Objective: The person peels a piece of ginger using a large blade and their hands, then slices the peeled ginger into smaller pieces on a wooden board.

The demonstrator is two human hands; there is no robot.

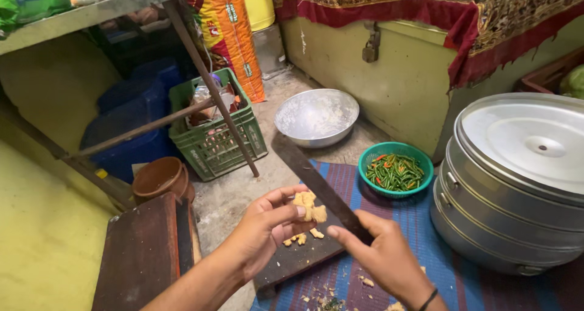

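Note:
My left hand [264, 226] pinches a knobbly yellow-brown piece of ginger root [309, 206] between thumb and fingers, held above a dark wooden chopping board [292, 259]. My right hand [386, 253] grips the handle of a long dark knife [307, 171], whose blade points away and up to the left, its edge lying against the ginger. Small cut bits of ginger [299, 238] lie on the board below. The board sits on a blue and purple striped mat [420, 226].
A green basket of green and red chillies [395, 170] and an empty metal bowl [316, 116] stand beyond the board. Large stacked metal pots with a lid [517, 177] stand at right. A green crate [213, 131], clay pots [161, 177], a dark wooden board [143, 253] and table legs are at left.

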